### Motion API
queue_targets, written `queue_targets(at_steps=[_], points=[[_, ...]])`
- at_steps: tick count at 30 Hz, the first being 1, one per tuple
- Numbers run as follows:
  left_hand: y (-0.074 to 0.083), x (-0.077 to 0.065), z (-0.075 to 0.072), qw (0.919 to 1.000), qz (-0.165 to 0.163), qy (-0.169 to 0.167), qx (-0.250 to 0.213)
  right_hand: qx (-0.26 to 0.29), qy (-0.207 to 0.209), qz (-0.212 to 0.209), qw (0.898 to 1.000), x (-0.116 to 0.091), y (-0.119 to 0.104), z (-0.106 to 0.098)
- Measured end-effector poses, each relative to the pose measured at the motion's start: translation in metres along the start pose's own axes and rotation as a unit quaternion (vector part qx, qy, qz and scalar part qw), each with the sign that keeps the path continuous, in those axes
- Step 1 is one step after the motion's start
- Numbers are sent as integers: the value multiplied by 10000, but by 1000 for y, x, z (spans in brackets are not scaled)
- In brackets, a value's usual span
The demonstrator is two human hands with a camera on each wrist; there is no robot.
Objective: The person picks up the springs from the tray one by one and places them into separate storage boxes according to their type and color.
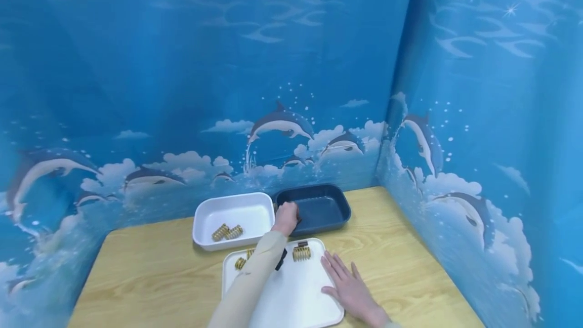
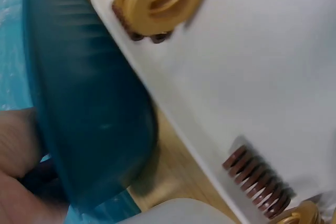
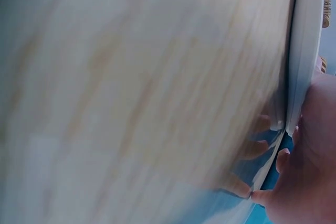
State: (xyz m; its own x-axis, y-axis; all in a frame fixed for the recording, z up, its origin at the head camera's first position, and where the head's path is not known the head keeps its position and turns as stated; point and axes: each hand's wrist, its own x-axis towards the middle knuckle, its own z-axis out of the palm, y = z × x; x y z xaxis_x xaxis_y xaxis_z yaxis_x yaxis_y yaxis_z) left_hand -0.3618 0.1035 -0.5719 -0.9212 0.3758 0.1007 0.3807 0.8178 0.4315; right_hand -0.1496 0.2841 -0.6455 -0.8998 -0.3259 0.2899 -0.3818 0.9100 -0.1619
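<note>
My flat right hand [image 1: 349, 290] likely steadies the white tray [image 1: 296, 295] beside it; my left hand [image 1: 286, 217], grip unclear, curls at the navy bin [image 1: 325, 210].

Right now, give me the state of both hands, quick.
Left hand: fingers curled at the dark blue tray; whether it holds anything cannot be told.
Right hand: open, at the edge of the flat white tray.
</note>
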Motion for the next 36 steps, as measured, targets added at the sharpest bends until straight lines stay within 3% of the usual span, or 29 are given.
queue_targets(at_steps=[7,10,16,19,25,32,36], points=[[4,3,9,9988,-80,133,460,-271,-243,-6,9993,0,2,0],[1,1,3,9992,-12,178,349,-334,-298,11,9990,1,0,1],[-2,-2,-17,9969,342,702,-39,-358,-543,105,9978,2,-2,0],[-1,-6,-27,9960,387,720,-371,-270,-643,188,9974,1,-2,-1],[-2,-28,-47,9901,431,998,-890,-180,-595,230,9978,1,-2,-4],[-15,-57,-62,9807,512,1564,-1056,-30,-685,345,9971,4,-3,-5],[-25,-73,-66,9780,534,1716,-1056,13,-578,280,9979,3,-4,-4]])
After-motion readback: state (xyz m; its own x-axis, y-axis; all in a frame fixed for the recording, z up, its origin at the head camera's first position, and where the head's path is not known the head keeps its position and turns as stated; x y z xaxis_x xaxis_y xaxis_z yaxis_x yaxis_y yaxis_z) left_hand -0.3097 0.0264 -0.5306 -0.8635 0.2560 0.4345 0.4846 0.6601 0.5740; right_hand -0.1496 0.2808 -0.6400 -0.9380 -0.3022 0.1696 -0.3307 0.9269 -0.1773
